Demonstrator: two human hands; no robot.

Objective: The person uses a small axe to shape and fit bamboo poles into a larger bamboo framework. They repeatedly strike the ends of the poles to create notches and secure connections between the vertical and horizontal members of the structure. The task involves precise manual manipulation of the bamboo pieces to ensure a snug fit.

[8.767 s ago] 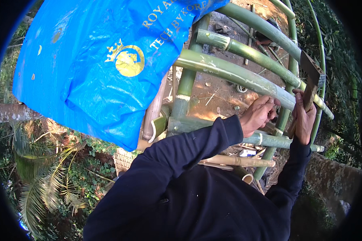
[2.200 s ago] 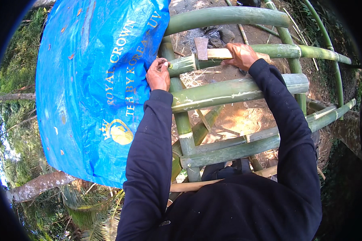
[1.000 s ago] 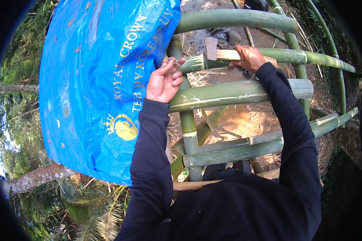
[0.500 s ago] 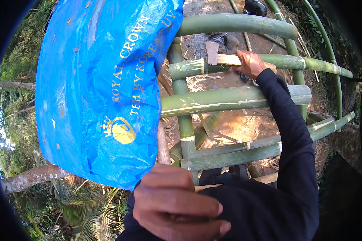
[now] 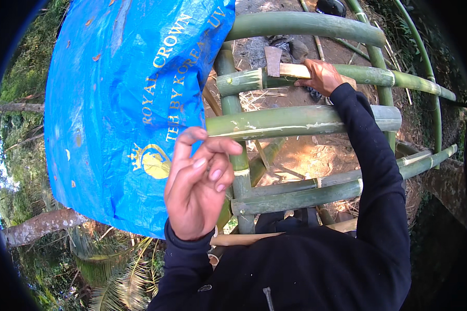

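Note:
My right hand (image 5: pixel 321 78) is wrapped round the wooden handle of a hatchet (image 5: pixel 294 71), with its grey metal head (image 5: pixel 273 61) toward the left. The hatchet lies along a green bamboo pole (image 5: pixel 368 75), near that pole's pale cut end. My left hand (image 5: pixel 196 192) is raised in front of my chest, palm up, fingers loosely bent and apart, with nothing in it. Behind it are the edge of a blue tarp (image 5: pixel 98 129) and a thick bamboo pole (image 5: pixel 290 122) running under my right forearm.
More bamboo poles cross in a frame, with an upper one (image 5: pixel 306 28) and lower ones (image 5: pixel 301 201). Dirt ground (image 5: pixel 327 155) with shavings shows through the gaps. A tree trunk (image 5: pixel 44 227) and palm fronds (image 5: pixel 119 264) lie to the left.
My left hand has moved up and away from my body, turning from knuckles-up to palm-up with its fingers spreading. The right hand stays on the hatchet, nearly still.

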